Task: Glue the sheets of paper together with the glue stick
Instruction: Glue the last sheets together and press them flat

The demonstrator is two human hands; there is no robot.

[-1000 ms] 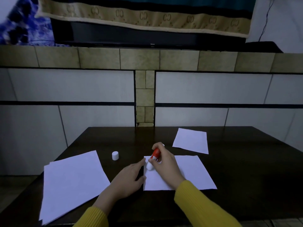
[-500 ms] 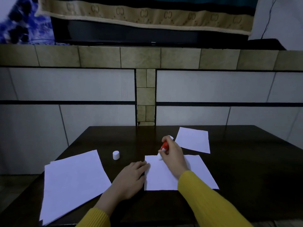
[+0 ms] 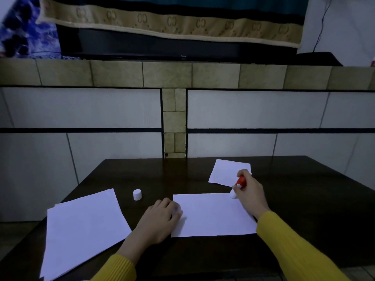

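**A:** so the right hand (image 3: 250,191) has slid across since a second ago. It was at the near-left corner of the flat white sheet of paper (image 3: 211,214) in the middle of the dark wooden bench (image 3: 304,209), then the far-left corner, and now it's way over at the far-right corner. It grips the red-bodied glue stick with the white tip (image 3: 237,186), tilted, tip down right at the sheet's far edge.

**B:** yep, looks like a run of glue along the top edge. Can't see any actual glue on the paper though, too dim. What's the left hand (image 3: 162,219) doing?

**A:** it's drawn back a little. Fingers loosely curved, resting on the left edge of that sheet and pinning it flat, not clutching anything.

**B:** makes sense, thin paper would drag along with the stick otherwise.

**A:** the small white cylindrical cap (image 3: 137,194) stands on the bench off to the left, same spot as before. The smaller white sheet (image 3: 225,173) lies just beyond the right hand, and the stack of larger white sheets (image 3: 81,230) is at the near left, both untouched.

**B:** so my guess is gluing is partly done, nothing joined yet. Next is probably more edges, then laying another sheet on top. Main risk is lining it up crooked.
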